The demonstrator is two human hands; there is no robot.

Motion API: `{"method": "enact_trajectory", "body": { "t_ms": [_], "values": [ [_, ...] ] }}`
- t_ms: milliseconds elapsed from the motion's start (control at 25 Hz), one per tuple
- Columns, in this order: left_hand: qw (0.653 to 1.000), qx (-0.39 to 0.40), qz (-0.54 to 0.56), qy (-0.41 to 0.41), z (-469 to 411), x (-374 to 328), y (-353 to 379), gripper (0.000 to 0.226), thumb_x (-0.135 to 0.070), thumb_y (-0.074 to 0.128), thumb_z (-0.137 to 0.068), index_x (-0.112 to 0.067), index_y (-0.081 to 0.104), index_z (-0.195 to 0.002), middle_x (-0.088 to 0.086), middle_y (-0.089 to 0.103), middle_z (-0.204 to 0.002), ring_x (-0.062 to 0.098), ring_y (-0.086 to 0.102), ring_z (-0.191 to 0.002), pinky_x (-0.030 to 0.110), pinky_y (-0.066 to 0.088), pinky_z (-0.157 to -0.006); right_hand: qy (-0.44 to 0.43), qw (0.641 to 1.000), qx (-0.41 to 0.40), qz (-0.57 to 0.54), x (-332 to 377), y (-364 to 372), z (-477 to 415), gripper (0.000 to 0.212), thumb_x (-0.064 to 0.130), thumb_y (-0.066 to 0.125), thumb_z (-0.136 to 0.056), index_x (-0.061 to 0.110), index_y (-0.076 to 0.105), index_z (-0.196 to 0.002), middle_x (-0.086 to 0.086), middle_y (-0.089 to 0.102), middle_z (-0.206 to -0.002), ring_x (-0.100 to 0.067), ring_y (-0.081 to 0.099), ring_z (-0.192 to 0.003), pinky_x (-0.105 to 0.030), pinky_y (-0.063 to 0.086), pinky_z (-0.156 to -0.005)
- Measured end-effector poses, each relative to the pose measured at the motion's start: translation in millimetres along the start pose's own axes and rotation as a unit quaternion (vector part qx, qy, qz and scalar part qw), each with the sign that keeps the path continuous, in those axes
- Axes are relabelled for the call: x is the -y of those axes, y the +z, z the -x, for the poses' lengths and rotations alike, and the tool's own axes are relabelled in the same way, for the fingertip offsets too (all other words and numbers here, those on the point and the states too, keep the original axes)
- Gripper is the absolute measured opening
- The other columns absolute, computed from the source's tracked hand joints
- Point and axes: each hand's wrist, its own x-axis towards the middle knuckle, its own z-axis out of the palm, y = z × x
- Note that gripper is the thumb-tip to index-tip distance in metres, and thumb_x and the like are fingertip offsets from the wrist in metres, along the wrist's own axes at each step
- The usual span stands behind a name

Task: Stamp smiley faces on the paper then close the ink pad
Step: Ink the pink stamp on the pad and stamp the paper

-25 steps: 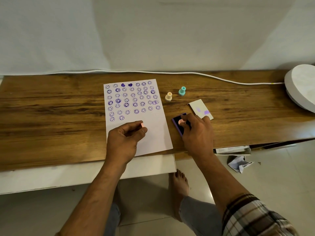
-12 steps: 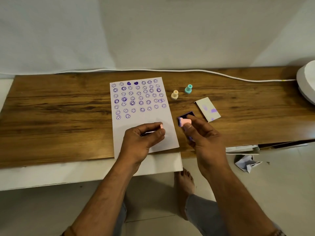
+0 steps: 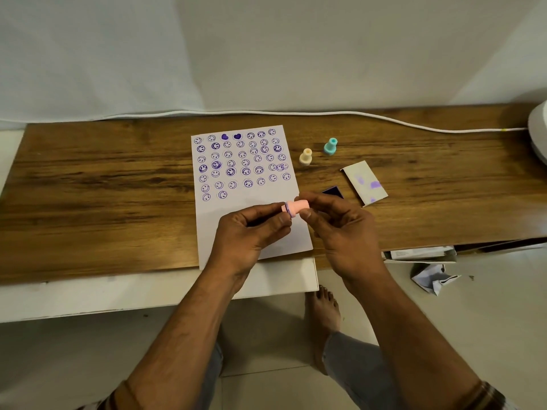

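Note:
A white paper [image 3: 211, 220] with several rows of purple smiley faces and two hearts lies on the wooden table [image 3: 103, 187]. Above its blank lower part both hands meet around a pink stamp [image 3: 298, 206] held sideways. My right hand [image 3: 343, 232] pinches the stamp's handle. My left hand [image 3: 248, 232] pinches its purple-rimmed end. Whether a separate small piece sits between the left fingers is hidden. The open ink pad [image 3: 333, 191], dark blue, lies just right of the paper, partly behind my right hand. Its white lid [image 3: 364, 182], stained purple, lies further right.
A beige stamp [image 3: 305, 156] and a teal stamp [image 3: 330, 145] stand upright right of the paper. A white cable [image 3: 325, 113] runs along the table's back edge to a white round object [image 3: 539, 131]. Crumpled paper [image 3: 432, 279] lies on the floor beside my bare foot [image 3: 322, 309].
My right hand lifted the pink stamp off the ink pad and carried it left. My left hand, holding a small pink piece, rose from the paper to meet the stamp's end.

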Motion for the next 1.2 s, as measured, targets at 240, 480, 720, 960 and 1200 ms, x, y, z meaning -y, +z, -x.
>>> {"method": "enact_trajectory", "body": {
  "t_ms": [240, 480, 720, 960, 1200],
  "values": [
    [0.999, -0.036, -0.036, -0.004, -2, -2, -6, 0.039, -0.023, 0.087, -0.075, -0.016, 0.082, -0.114, 0.005, 0.082, -0.116, 0.025, 0.076, -0.110, 0.047, 0.061, -0.099, -0.009, 1.000, -0.014, -0.005, 4, -2, -2, 0.028, 0.032, 0.077, -0.087, 0.033, 0.079, -0.115, 0.021, 0.078, -0.112, 0.000, 0.069, -0.110, -0.017, 0.058, -0.085],
    [0.928, -0.150, -0.336, 0.049, -2, -11, -41, 0.029, -0.021, 0.083, -0.087, -0.017, 0.078, -0.115, 0.003, 0.077, -0.122, 0.019, 0.073, -0.111, 0.035, 0.059, -0.095, -0.073, 0.989, -0.070, 0.106, 12, 22, -19, 0.028, 0.042, 0.079, -0.085, 0.042, 0.074, -0.112, 0.023, 0.076, -0.108, 0.007, 0.066, -0.101, -0.010, 0.057, -0.076],
    [0.893, -0.146, -0.424, 0.043, 0, -12, -77, 0.026, -0.017, 0.079, -0.090, -0.016, 0.076, -0.116, 0.008, 0.073, -0.133, 0.028, 0.070, -0.118, 0.033, 0.054, -0.095, -0.207, 0.919, 0.021, 0.335, -4, 97, -62, 0.024, 0.027, 0.071, -0.098, 0.030, 0.074, -0.122, 0.009, 0.074, -0.119, -0.015, 0.063, -0.103, -0.033, 0.054, -0.082],
    [0.897, -0.143, -0.416, 0.043, -5, -10, -83, 0.021, -0.015, 0.078, -0.089, -0.013, 0.077, -0.111, 0.009, 0.075, -0.129, 0.029, 0.071, -0.116, 0.039, 0.059, -0.098, -0.309, 0.846, 0.033, 0.434, -17, 120, -77, 0.025, 0.014, 0.071, -0.096, 0.014, 0.076, -0.120, -0.007, 0.079, -0.111, -0.033, 0.062, -0.094, -0.040, 0.052, -0.077],
    [0.892, -0.148, -0.424, 0.059, -3, -5, -79, 0.028, -0.017, 0.079, -0.090, -0.012, 0.075, -0.117, 0.009, 0.074, -0.131, 0.030, 0.070, -0.118, 0.037, 0.054, -0.102, -0.337, 0.789, 0.048, 0.511, -12, 125, -79, 0.027, 0.006, 0.064, -0.096, 0.008, 0.075, -0.121, -0.013, 0.078, -0.104, -0.037, 0.056, -0.092, -0.044, 0.049, -0.073]
  ]
}}
